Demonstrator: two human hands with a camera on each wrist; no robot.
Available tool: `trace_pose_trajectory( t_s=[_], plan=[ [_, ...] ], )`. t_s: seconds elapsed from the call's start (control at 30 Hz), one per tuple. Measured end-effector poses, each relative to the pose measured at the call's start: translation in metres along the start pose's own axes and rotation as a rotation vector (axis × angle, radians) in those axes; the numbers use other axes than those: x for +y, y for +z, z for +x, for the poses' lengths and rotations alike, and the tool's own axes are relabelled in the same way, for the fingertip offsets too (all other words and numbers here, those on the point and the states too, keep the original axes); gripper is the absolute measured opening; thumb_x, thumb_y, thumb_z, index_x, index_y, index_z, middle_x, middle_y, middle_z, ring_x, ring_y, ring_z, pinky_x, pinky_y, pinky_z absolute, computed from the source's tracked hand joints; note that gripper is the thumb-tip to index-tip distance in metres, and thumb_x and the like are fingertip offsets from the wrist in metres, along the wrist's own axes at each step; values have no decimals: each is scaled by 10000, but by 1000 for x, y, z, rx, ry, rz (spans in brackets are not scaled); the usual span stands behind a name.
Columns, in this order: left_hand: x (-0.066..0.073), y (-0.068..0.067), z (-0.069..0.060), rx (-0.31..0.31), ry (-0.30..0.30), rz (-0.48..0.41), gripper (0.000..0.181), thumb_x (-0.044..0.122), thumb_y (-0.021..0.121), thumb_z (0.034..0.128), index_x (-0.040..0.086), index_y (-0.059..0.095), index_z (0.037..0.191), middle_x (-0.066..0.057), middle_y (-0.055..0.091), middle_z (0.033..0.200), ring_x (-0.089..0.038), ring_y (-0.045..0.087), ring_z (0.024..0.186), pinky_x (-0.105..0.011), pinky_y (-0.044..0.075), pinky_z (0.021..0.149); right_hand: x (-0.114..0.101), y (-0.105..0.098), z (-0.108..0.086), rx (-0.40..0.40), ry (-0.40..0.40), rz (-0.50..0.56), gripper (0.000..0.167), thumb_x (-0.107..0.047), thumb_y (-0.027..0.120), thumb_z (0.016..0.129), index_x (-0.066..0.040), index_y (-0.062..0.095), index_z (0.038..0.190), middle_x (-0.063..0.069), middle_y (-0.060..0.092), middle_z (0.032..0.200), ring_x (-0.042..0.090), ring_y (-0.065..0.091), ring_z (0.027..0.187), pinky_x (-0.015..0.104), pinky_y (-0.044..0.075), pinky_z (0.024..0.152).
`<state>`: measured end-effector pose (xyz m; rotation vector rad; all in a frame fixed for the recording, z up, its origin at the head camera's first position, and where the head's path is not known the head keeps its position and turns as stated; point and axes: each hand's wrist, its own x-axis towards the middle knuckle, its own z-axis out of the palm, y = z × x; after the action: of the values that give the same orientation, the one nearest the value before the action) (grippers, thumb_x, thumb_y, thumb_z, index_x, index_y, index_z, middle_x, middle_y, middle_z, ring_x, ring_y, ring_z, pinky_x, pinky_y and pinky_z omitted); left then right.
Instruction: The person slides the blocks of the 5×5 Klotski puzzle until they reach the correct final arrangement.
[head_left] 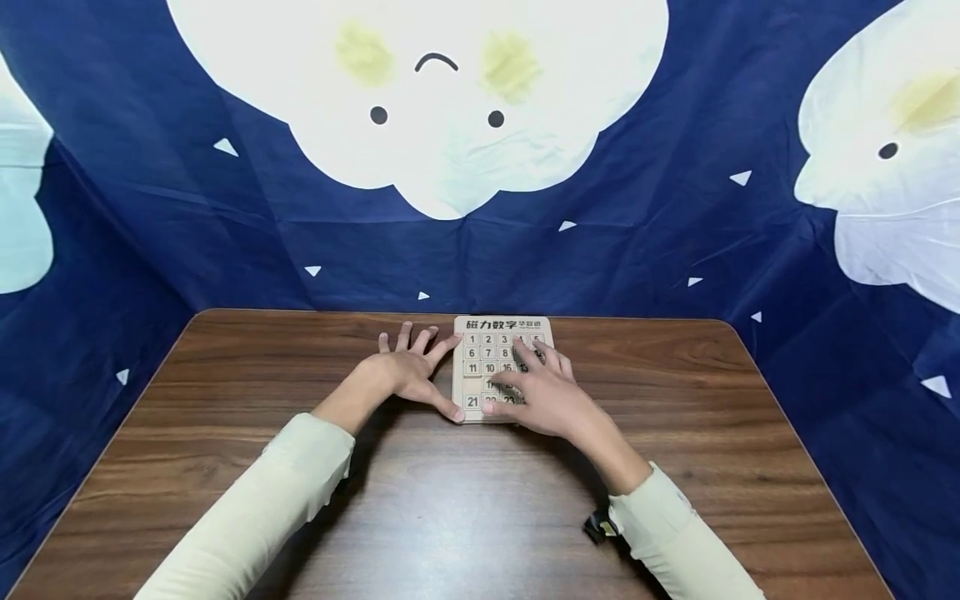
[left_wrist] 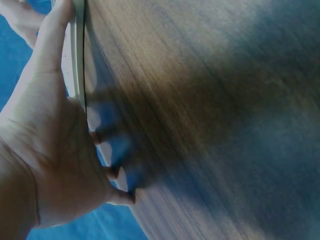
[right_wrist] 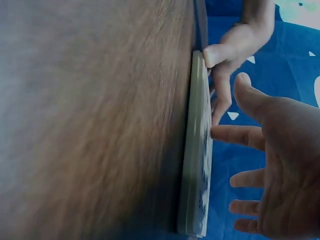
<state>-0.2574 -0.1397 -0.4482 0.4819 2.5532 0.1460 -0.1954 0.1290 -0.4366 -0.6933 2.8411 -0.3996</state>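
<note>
Number sliding puzzle: it lies flat at the far edge of the wooden desk, between the two hands, its printed heading toward the far side. In the head view it looks about as wide as deep; foreshortening makes its long axis hard to tell, though it probably runs away from the person.

From the left, the left hand has its fingers spread and fairly straight, gripping nothing. Its index finger is at the puzzle's upper left edge and its thumb at the lower left corner, as if steadying it; the other fingers fan out over the desk.

Next comes the vacant cell, with tile 17 just to its right. The right hand's index finger comes in above tile 17, so the gap lies to the left of that fingertip.

The right hand is spread too, nothing gripped. In the right wrist view its index finger meets or nearly meets the face, while the thumb stands off. It covers most right-hand tiles in the lower rows. Both wrist views show the puzzle too edge-on to read numbers.
</note>
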Motion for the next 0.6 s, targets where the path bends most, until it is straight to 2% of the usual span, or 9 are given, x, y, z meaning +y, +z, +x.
trace_pose_trajectory(
  t_s=[0.1,0.3,0.37,0.5,0.6],
  plan=[
    [0,-1,0,-1,0,1,1499,958,808,710,405,-29,1824,-178,-42,1917,-581,-181,1726,-870,-64,1322,0,3,-7,4,-11,11,588,-670,723,1026,-323,746,1501,230,292,1856,581,233,1695,761,249,1334],
    [0,0,1,-6,-1,11,1493,962,797,719,402,-37,1824,-189,-40,1916,-586,-182,1723,-872,-61,1321,-6,9,-4,-49,-80,48,695,-720,655,1045,-346,622,1630,220,237,1875,598,185,1709,784,171,1365],
    [1,0,1,-7,2,9,1496,963,796,717,404,-41,1823,-183,-46,1917,-583,-186,1724,-870,-63,1322,-3,6,-7,-31,-61,53,677,-704,674,1042,-317,660,1597,218,245,1873,590,187,1710,780,173,1366],
    [3,-1,1,-8,4,-1,1504,958,807,712,405,-45,1822,-178,-55,1917,-578,-196,1723,-868,-76,1321,10,-1,-17,55,8,22,559,-631,749,1023,-259,787,1438,247,335,1834,580,259,1686,768,235,1338],
    [3,-1,0,-8,-1,-3,1503,950,813,715,400,-41,1823,-181,-50,1917,-579,-196,1723,-870,-74,1320,14,0,-19,51,3,17,560,-623,752,1023,-266,780,1453,267,343,1825,595,272,1673,776,254,1320]
  ],
)
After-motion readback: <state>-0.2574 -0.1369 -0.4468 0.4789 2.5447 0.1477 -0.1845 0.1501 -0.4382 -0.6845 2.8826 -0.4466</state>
